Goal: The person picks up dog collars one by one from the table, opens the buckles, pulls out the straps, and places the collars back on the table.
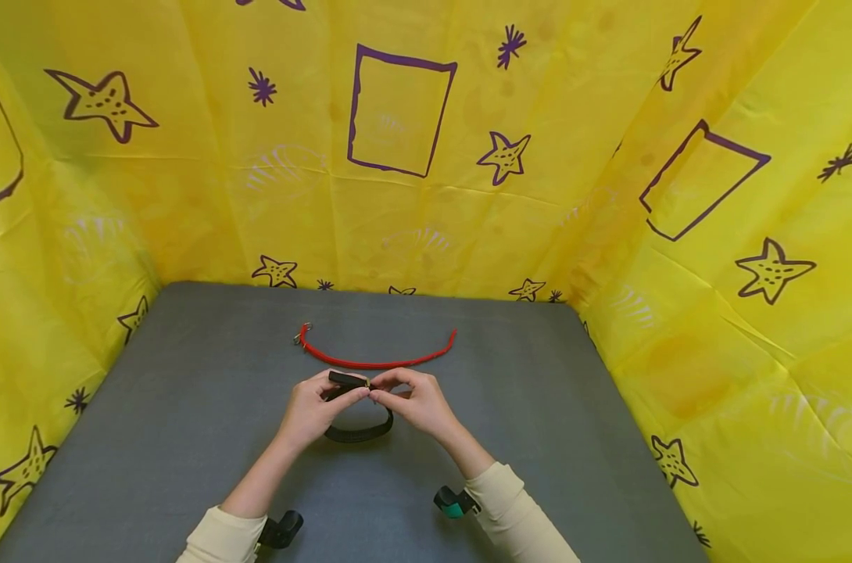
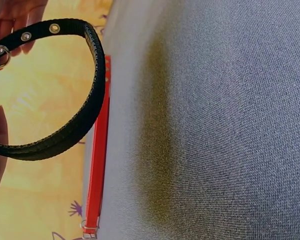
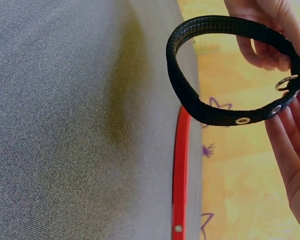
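Note:
A black collar [image 1: 359, 435], bent into a loop, is held up over the grey table. My left hand [image 1: 309, 408] grips its strap at the upper left of the loop, in the head view. Opposite it, my right hand [image 1: 420, 400] pinches the collar with thumb and fingers, the thumbs of both hands meeting at a small metal fitting. Metal eyelets [image 2: 54, 28] line the strap in the left wrist view. A metal ring [image 3: 286, 83] hangs by the fingers in the right wrist view. The fingers partly hide the place where the collar's ends meet.
Just beyond the hands, a red collar [image 1: 370, 365] lies curved on the grey table [image 1: 538, 438], its metal buckle [image 1: 302, 335] towards the left. Yellow cloth [image 1: 412, 219] with purple drawings stands around the back and both sides.

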A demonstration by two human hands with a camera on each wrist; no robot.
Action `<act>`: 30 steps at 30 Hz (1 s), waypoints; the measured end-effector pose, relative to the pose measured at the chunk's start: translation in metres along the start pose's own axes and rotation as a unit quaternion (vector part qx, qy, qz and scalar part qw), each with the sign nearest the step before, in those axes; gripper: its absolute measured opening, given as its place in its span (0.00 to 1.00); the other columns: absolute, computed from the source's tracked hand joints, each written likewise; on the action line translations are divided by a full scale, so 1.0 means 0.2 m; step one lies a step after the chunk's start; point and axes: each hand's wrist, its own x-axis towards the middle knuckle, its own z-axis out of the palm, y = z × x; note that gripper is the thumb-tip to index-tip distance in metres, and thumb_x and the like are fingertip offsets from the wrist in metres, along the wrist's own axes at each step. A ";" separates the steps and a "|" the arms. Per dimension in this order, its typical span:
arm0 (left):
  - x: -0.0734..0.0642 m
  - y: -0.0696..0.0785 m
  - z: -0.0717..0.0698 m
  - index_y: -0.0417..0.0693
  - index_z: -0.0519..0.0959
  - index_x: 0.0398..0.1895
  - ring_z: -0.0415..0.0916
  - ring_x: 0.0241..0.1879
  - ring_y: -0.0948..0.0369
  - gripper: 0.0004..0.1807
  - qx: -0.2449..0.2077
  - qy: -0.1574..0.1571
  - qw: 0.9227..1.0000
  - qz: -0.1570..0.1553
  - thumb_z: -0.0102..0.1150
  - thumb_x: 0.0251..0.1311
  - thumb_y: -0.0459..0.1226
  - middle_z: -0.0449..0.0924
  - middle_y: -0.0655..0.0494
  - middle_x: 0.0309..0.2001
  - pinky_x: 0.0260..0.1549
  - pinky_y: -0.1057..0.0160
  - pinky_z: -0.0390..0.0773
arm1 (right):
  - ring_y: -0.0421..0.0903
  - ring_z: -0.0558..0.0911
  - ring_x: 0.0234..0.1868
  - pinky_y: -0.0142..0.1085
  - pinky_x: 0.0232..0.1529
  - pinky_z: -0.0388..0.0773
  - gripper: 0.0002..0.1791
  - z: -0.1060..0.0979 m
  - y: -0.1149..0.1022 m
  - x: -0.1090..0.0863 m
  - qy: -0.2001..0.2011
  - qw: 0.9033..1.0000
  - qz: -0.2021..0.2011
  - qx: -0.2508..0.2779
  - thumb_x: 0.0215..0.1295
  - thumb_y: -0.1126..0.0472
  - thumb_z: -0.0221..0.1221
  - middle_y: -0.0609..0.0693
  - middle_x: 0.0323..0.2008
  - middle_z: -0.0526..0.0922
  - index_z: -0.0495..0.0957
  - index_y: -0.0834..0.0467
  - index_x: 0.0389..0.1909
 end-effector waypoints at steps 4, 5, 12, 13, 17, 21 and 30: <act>0.00 -0.01 0.00 0.42 0.87 0.38 0.79 0.36 0.61 0.08 -0.002 0.000 1.000 -0.002 0.70 0.54 0.33 0.84 0.53 0.35 0.31 0.67 0.77 | 0.49 0.83 0.42 0.33 0.40 0.82 0.10 0.00 0.01 0.00 -0.003 1.000 0.001 -0.002 0.63 0.68 0.64 0.57 0.41 0.85 0.82 0.66 0.44; 0.00 -0.01 0.00 0.42 0.87 0.38 0.79 0.36 0.62 0.08 -0.003 0.000 1.000 -0.002 0.70 0.54 0.33 0.84 0.53 0.35 0.31 0.67 0.77 | 0.49 0.83 0.42 0.32 0.40 0.82 0.10 0.00 0.01 0.00 -0.002 1.000 0.001 -0.002 0.63 0.68 0.64 0.57 0.41 0.85 0.82 0.66 0.44; 0.00 -0.02 0.00 0.40 0.87 0.37 0.79 0.33 0.65 0.08 -0.008 0.008 1.000 0.004 0.71 0.53 0.32 0.84 0.52 0.35 0.30 0.69 0.77 | 0.46 0.83 0.42 0.33 0.40 0.82 0.09 0.02 0.17 0.00 0.007 1.000 0.010 -0.012 0.63 0.64 0.65 0.50 0.40 0.86 0.83 0.59 0.44; 0.00 -0.02 0.00 0.40 0.87 0.37 0.79 0.33 0.65 0.08 -0.010 0.009 1.000 0.004 0.71 0.53 0.31 0.84 0.51 0.35 0.30 0.70 0.77 | 0.45 0.83 0.42 0.33 0.40 0.82 0.09 0.03 0.20 0.00 0.008 1.000 0.013 -0.012 0.63 0.62 0.65 0.48 0.40 0.86 0.84 0.57 0.44; 0.00 -0.02 -0.01 0.39 0.86 0.37 0.78 0.31 0.66 0.08 -0.010 0.013 1.000 0.000 0.70 0.53 0.31 0.84 0.51 0.34 0.29 0.70 0.77 | 0.40 0.83 0.41 0.33 0.39 0.82 0.08 0.02 0.24 0.00 0.012 1.000 0.016 -0.009 0.63 0.58 0.66 0.44 0.39 0.86 0.84 0.52 0.43; 0.00 -0.01 -0.02 0.39 0.86 0.37 0.78 0.30 0.66 0.08 -0.007 0.016 1.000 -0.006 0.70 0.54 0.31 0.84 0.51 0.33 0.29 0.69 0.76 | 0.39 0.83 0.40 0.34 0.39 0.82 0.08 0.02 0.25 -0.01 0.015 1.000 0.016 -0.008 0.62 0.57 0.66 0.42 0.37 0.85 0.84 0.51 0.42; 0.01 -0.14 -0.01 0.45 0.87 0.38 0.79 0.31 0.66 0.08 -0.009 0.028 0.999 -0.014 0.71 0.54 0.35 0.84 0.56 0.34 0.31 0.69 0.78 | 0.38 0.82 0.39 0.34 0.38 0.82 0.08 0.01 0.26 -0.02 0.018 0.999 0.023 -0.018 0.63 0.55 0.66 0.41 0.37 0.85 0.84 0.51 0.41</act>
